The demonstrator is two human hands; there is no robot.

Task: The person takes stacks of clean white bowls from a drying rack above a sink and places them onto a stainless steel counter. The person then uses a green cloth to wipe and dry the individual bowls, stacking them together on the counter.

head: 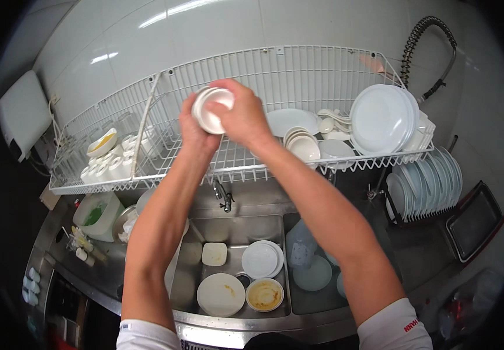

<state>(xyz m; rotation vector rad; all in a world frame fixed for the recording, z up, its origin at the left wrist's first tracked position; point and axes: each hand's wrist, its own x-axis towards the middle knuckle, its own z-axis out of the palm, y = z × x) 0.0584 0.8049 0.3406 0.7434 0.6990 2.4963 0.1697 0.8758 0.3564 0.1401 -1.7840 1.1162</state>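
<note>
Both my arms reach up over the sink to a white wire dish rack [234, 165] on the wall. My left hand [197, 133] holds a small stack of white bowls [213, 114] from the left and below. From the right, my right hand [245, 113] grips the same stack, its thumb inside the top bowl. How many bowls are stacked is hard to tell. Just right of my hands, a row of nested white bowls [303, 148] leans in the rack beside a white oval plate [293, 121].
Soiled dishes, including a stained bowl [265, 295] and a plate [220, 295], lie in the left sink basin [190, 267]. Submerged plates [312, 273] fill the right one. A faucet [223, 199] projects below the rack. Upright plates [427, 186] stand in a dark holder at right.
</note>
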